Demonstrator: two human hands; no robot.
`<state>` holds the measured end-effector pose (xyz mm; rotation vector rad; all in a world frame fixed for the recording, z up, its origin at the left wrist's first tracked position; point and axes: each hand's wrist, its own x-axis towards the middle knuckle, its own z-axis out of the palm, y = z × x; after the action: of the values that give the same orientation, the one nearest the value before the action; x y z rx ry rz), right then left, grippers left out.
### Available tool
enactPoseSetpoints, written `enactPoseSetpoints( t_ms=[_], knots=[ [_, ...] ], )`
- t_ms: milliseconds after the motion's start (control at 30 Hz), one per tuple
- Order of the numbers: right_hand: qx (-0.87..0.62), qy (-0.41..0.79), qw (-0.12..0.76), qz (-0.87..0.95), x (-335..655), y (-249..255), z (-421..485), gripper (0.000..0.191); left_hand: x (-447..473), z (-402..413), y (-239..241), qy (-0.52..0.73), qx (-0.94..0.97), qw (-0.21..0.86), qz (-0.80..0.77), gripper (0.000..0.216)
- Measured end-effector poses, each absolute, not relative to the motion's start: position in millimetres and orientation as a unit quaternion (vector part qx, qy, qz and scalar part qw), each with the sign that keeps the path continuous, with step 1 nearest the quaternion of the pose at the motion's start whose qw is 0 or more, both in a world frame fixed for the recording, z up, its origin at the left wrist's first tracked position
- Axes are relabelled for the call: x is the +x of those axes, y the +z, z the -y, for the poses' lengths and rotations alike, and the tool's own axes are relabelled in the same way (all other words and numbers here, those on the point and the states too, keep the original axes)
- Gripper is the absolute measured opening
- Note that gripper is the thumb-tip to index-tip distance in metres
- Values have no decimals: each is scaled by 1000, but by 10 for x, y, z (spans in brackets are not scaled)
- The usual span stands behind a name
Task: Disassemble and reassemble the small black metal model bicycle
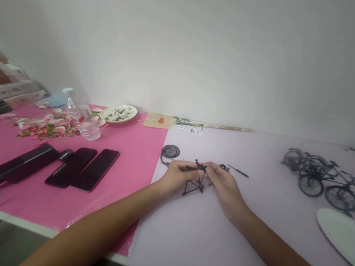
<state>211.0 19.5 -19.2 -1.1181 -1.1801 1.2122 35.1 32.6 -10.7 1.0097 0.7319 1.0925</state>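
Observation:
Between my two hands is a small black model bicycle frame (pixel 193 185), raised over the pale table covering. My left hand (pixel 176 175) is closed on its left side, thumb across the upper tubes. The fingers of my right hand (pixel 223 185) pinch together at the frame's upper right end; whether they grip the frame itself or a tiny part there is too small to tell. Just beyond my left hand lies a spoked model wheel (pixel 170 151) with a curved black piece beside it. A thin black screwdriver (pixel 237 171) lies past my right hand, near some small black parts.
Assembled model bicycles (pixel 327 177) stand at the right, behind a white plate (pixel 345 233). On the pink covering at left are two phones (pixel 96 169), a black power bank (pixel 26 163) with cables, a plastic bottle (pixel 81 118) and artificial petals (pixel 52 125). A fly swatter (pixel 158 121) lies along the wall.

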Motion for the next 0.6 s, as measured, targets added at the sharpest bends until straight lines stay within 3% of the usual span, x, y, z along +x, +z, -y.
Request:
enactPoseSetpoints(
  t_ms=[600],
  knots=[
    [-512, 403, 512, 559, 2119, -98, -156, 47, 343, -345, -148, 488, 440, 676, -333, 37]
  ],
)
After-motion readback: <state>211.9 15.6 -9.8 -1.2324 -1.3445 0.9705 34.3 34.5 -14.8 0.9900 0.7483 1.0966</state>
